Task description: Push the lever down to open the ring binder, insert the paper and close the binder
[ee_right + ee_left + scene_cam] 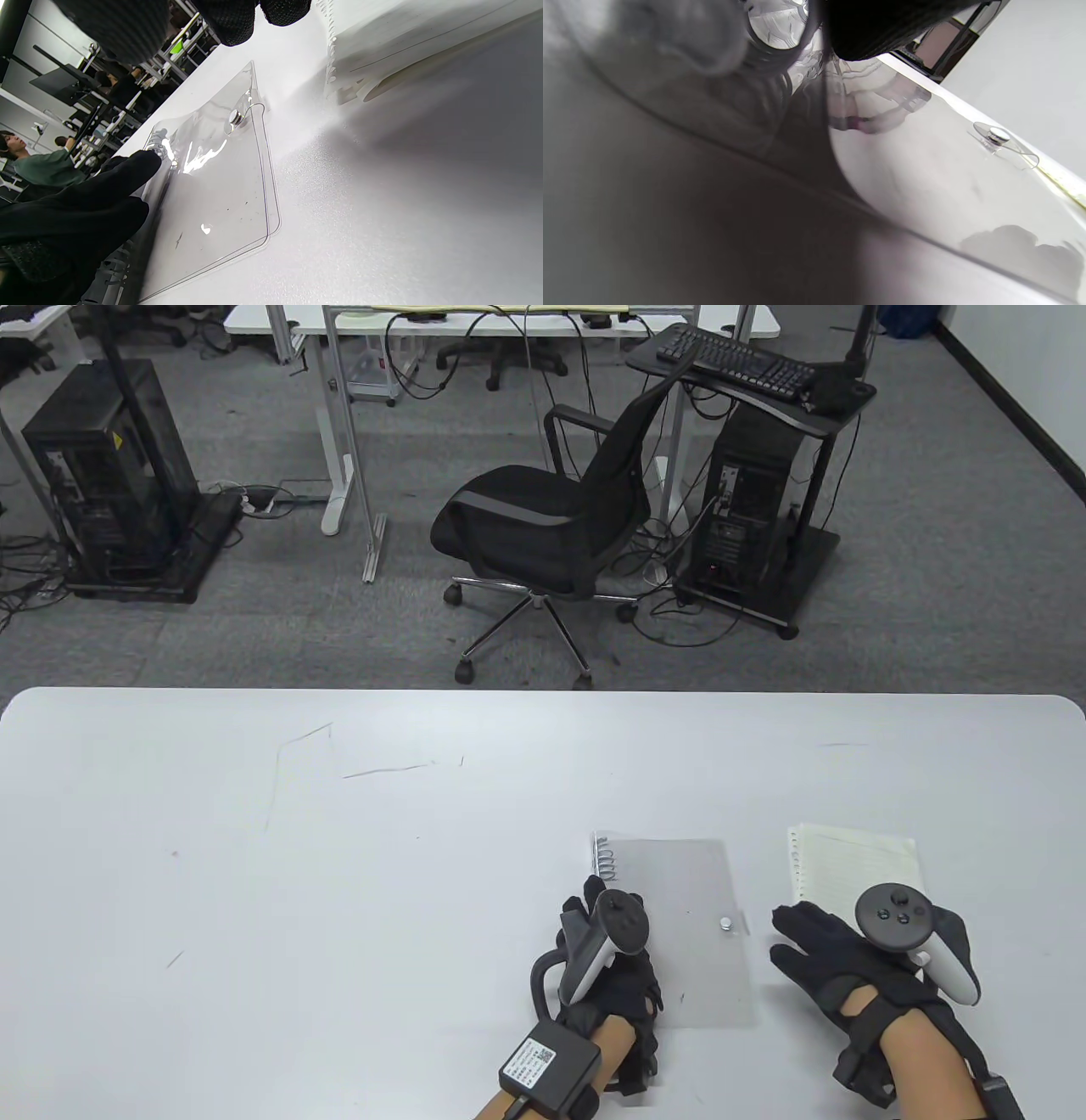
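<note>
A closed clear plastic ring binder (687, 959) lies flat near the table's front edge, with its metal rings (607, 861) on the left and a snap button (727, 924) on the right flap. My left hand (585, 912) rests on the ring spine with its fingers laid along it, and it hides the lever. To the binder's right lies a stack of punched lined paper (857, 869). My right hand (797, 933) hovers with spread fingers over the table between binder and paper, holding nothing. The right wrist view shows the binder (220, 186), its snap button (233, 117) and the paper (403, 38).
The white table (254, 899) stretches wide to the left and back. Beyond its far edge stand an office chair (551, 526) and computer carts (755, 517). In the right wrist view other people sit at desks (38, 165) far off.
</note>
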A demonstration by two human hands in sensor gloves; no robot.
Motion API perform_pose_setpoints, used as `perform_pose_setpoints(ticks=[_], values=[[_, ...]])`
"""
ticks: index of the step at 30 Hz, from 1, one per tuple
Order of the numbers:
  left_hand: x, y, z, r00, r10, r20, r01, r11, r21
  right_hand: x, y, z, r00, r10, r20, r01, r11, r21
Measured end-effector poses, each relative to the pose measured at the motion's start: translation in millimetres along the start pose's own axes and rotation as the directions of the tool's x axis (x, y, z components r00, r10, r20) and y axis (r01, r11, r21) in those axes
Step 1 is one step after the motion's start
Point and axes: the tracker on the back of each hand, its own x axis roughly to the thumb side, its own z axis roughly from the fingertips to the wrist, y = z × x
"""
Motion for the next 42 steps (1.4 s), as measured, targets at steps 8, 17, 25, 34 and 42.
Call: perform_pose_setpoints(ticks=[8,17,25,34,42], values=[[7,7,14,0.956,-0.233,0.177,0.237,0.971,-0.005,15,10,-9,0.99,0.142,0.024,-0.138,0.984,-0.116],[5,-10,3,0.954,-0.236,0.186,0.261,0.958,-0.118,58,63,-45,0.849,0.528,-0.034,-0.527,0.839,-0.133],[10,-13,0,0.941,-0.296,0.164,0.32,0.936,-0.144,53,76,-58,0.864,0.504,0.003,-0.502,0.861,-0.081],[13,-13,0,0.939,-0.309,0.154,0.331,0.931,-0.152,52,69,-59,0.906,0.417,0.073,-0.409,0.907,-0.1],[12,-13,0,0.94,-0.304,0.157,0.327,0.933,-0.153,36,34,-36,0.872,0.481,-0.095,-0.49,0.858,-0.156]])
